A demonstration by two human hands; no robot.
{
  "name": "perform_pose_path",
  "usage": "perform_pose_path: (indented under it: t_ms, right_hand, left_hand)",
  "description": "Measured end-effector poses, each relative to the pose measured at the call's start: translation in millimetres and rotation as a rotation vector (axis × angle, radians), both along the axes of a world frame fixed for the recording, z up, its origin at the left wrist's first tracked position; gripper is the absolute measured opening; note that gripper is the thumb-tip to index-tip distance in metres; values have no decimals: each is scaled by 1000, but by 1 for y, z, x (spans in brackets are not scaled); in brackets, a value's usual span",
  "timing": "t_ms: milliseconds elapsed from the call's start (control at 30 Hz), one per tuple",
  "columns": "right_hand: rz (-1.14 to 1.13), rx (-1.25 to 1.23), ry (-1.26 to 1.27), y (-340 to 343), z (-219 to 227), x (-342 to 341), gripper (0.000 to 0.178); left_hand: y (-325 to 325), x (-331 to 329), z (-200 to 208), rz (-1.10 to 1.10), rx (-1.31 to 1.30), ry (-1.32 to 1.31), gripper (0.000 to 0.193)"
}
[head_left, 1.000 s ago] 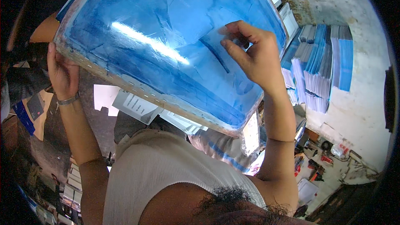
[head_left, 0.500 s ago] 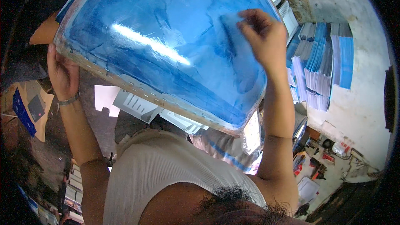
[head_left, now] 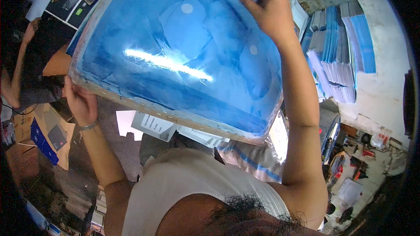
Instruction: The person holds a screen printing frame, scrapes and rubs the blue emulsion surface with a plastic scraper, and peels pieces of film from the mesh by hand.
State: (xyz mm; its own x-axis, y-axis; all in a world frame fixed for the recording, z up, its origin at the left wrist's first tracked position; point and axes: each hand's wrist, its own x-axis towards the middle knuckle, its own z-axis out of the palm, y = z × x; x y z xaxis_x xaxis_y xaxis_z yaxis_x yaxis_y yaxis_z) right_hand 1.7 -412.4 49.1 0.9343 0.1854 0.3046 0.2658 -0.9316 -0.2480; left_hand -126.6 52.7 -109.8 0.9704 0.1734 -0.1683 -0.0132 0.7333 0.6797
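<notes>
A large screen-printing frame [head_left: 175, 119] is tilted in front of me, its wooden edge studded with staples. Across it stretches a glossy blue mesh [head_left: 144, 39] with paler patches, small light circles and a bright streak of reflected light. At the near left corner my left hand [head_left: 82, 107] grips the wood, its thumb on the outside. Over the far right part of the mesh is my right hand [head_left: 273, 15], thumb and fingers drawn together. Whatever it may pinch is too small or hidden to make out.
Tall stacks of blue and white printed sheets [head_left: 334, 52] line the right wall. Papers [head_left: 155, 126] lie beneath the frame. Tools and clutter [head_left: 350, 166] fill the lower right. At the left, another person's hand [head_left: 31, 29] shows beyond an open cardboard box [head_left: 61, 131].
In the picture the frame's near edge and my left hand have shifted right and slightly down. My right hand has moved up toward the frame's far right edge.
</notes>
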Motion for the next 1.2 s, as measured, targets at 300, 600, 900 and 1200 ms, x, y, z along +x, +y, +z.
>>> perform_pose_path:
  t_ms: [300, 600, 900, 1200]
  right_hand:
    - [197, 9, -20, 20, 1, 33, 21]
    - [183, -118, -137, 21, -4, 98, 10]
    - [581, -116, 75, 40, 18, 74, 14]
    - [684, -28, 148, 50, 22, 76, 13]
  left_hand:
    - [-6, 1, 7, 4, 25, 1, 43]
    - [-7, 3, 0, 45, 98, 3, 45]
    - [-11, 0, 5, 93, 102, -21, 45]
    - [-16, -1, 7, 125, 97, 58, 47]
